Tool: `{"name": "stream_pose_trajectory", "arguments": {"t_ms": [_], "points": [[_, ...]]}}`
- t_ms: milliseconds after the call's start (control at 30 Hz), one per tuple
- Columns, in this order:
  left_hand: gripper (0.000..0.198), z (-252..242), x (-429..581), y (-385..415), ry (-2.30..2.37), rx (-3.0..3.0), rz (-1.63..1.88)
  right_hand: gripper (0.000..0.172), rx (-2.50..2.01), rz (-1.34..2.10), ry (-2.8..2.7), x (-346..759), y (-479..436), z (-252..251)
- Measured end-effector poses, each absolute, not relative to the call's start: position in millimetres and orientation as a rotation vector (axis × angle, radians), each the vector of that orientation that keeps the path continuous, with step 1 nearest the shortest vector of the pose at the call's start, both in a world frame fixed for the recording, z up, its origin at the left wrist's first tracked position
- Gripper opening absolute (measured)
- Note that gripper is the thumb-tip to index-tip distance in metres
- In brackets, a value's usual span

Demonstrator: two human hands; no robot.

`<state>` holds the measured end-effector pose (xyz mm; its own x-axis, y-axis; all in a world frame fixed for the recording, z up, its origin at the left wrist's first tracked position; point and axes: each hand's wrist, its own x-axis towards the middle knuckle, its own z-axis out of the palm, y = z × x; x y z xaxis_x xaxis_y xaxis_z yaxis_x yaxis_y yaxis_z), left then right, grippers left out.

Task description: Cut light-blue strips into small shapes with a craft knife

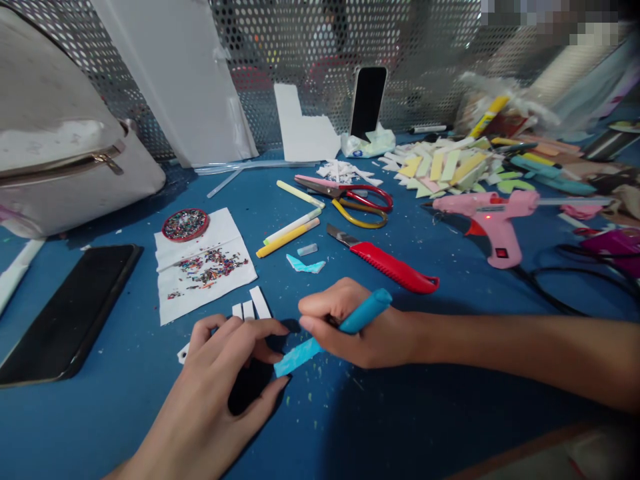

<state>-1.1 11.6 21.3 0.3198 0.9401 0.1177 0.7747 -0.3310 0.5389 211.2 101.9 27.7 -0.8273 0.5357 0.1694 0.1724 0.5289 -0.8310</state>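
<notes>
A blue marker (367, 311) is gripped in my right hand (357, 327), its thick end pointing up and to the right. The marker's tip is hidden behind my fingers. Under that hand lies a narrow strip coloured light blue (299, 357), whose right end is covered. My left hand (227, 373) pinches the strip's left end between thumb and a finger, while its index finger stretches out above. Just beyond my left fingers are several small white strips (260, 303). A blue-coloured scrap (306, 265) lies farther off.
A red utility knife (395, 268), scissors (357, 193) and a yellow marker (287, 238) lie ahead. To the right are a pink glue gun (500, 213) and foam scraps (445, 167). On the left: a phone (75, 310), beads on paper (173, 303) and a bag (65, 133).
</notes>
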Motion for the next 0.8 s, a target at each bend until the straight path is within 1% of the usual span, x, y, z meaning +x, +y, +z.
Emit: {"name": "stream_pose_trajectory", "arguments": {"t_ms": [367,800], "points": [[0.035,19.5,-3.2,14.8,1.498,2.249,0.549,0.038,-0.500,1.293,-2.335,209.4,103.9,25.7],[0.037,20.6,-2.7,12.7,1.479,2.248,0.569,0.038,-0.511,1.290,-2.357,210.0,103.3,25.6]]}}
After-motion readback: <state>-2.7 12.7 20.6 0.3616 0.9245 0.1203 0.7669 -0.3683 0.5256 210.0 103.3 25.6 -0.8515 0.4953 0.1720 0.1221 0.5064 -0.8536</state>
